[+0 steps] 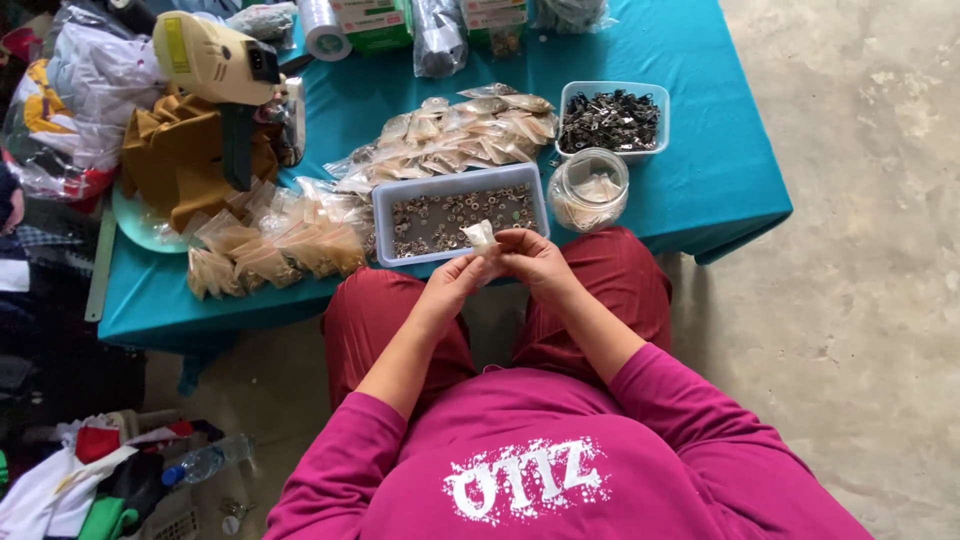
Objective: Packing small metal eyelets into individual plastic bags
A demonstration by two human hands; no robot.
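From the head view, looking down over a magenta top and dark red trousers, both hands meet just past the knees, at the near edge of a table (690,190) draped in teal cloth. The left hand (452,283) and the right hand (532,258) share a small clear bag (481,236); the fingers of each are closed on it, pinching it from either side, its pale top standing up between them.

Directly at 12 o'clock from the bag, touching distance away, lies a shallow grey tray (460,213) of small metal rings. At 2 o'clock from the hands stands a clear round jar (590,188), and beyond it a square tub (612,120) of dark metal parts. A heap of filled bags (455,135) stretches across the table behind the tray; more filled packets (270,245) lie at 9 o'clock. Further at 10 o'clock sits a yellow handheld tool (212,60) on mustard cloth (185,155).
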